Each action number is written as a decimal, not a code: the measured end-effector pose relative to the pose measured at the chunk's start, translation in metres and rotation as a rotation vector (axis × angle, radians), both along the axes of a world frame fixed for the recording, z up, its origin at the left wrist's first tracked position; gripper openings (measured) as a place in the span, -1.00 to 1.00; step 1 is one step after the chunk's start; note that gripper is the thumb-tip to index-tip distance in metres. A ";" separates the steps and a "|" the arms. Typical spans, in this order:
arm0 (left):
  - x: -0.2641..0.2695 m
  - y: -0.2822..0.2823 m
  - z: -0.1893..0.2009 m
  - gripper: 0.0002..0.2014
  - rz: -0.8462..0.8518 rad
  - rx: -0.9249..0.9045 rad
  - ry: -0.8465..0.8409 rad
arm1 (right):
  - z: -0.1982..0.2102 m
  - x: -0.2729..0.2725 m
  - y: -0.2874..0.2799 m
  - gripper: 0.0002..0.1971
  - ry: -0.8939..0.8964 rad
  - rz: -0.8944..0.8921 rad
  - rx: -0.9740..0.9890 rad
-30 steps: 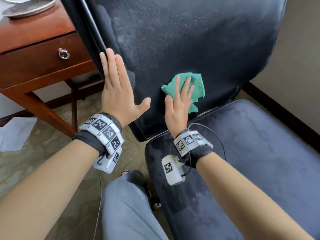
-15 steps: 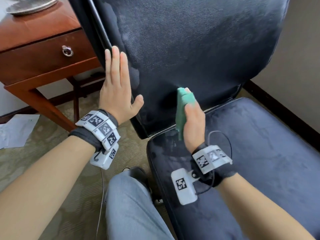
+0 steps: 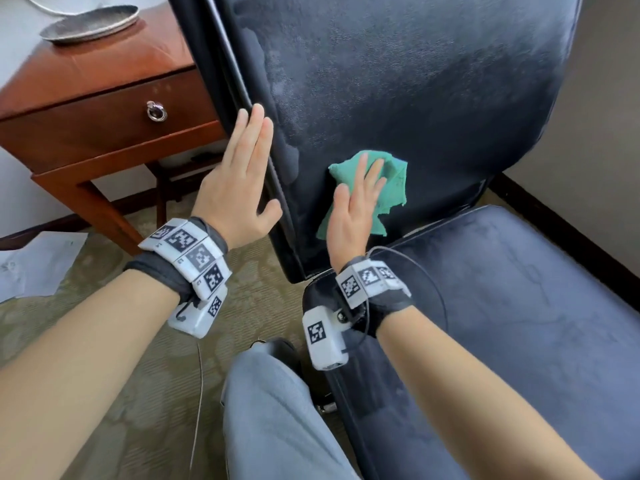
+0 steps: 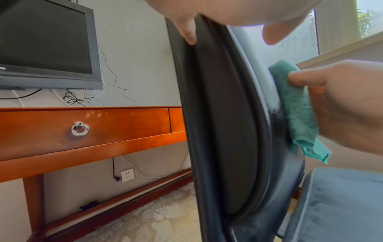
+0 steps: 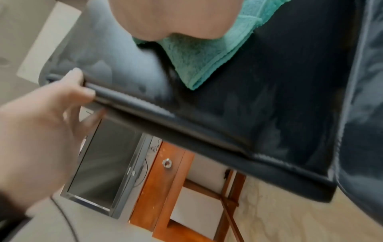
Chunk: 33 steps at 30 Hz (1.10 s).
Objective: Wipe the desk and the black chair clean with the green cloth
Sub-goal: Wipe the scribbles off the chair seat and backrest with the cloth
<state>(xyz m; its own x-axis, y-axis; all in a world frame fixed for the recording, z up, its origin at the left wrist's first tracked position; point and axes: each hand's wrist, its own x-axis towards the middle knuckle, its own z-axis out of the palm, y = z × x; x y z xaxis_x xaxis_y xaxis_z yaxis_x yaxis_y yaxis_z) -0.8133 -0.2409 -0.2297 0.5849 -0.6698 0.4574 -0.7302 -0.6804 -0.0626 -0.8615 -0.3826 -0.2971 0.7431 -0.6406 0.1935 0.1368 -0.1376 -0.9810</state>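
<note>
The black chair's backrest [image 3: 415, 91] stands upright before me, its seat [image 3: 502, 323] at lower right. My right hand [image 3: 356, 202] lies flat with straight fingers, pressing the green cloth [image 3: 391, 181] against the lower backrest. The left wrist view shows the cloth [image 4: 296, 104] from the side, squeezed between that hand and the leather. My left hand [image 3: 239, 181] is flat too, its fingers along the backrest's left edge [image 3: 277, 188]. The right wrist view shows those fingers [image 5: 78, 93] resting on the edge roll, with the cloth [image 5: 203, 54] above. The wooden desk [image 3: 104, 77] stands at upper left.
A silver dish [image 3: 90, 22] sits on the desk, whose drawer has a ring pull [image 3: 156, 111]. A monitor [image 4: 45, 42] with cables stands on the desk. Papers [image 3: 38, 265] lie on the carpet at left. My knee in grey trousers [image 3: 277, 410] is below. A wall [image 3: 609, 133] runs along the right.
The right hand lifted the bunched cloth off the backrest, then spread it flat again and pressed it back on the lower backrest. The left hand stayed on the chair's edge.
</note>
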 end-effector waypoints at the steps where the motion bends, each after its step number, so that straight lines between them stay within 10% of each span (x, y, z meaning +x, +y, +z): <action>1: 0.000 0.001 0.001 -0.11 -0.003 0.011 0.004 | -0.005 -0.002 0.009 -0.45 0.006 0.017 0.001; 22: -0.009 -0.002 0.011 -0.26 0.007 0.005 0.028 | 0.005 -0.061 0.041 -0.58 -0.009 0.022 0.181; 33: -0.016 -0.040 0.014 -0.19 0.194 -0.549 0.373 | 0.063 -0.002 -0.050 -0.55 0.004 -0.119 0.043</action>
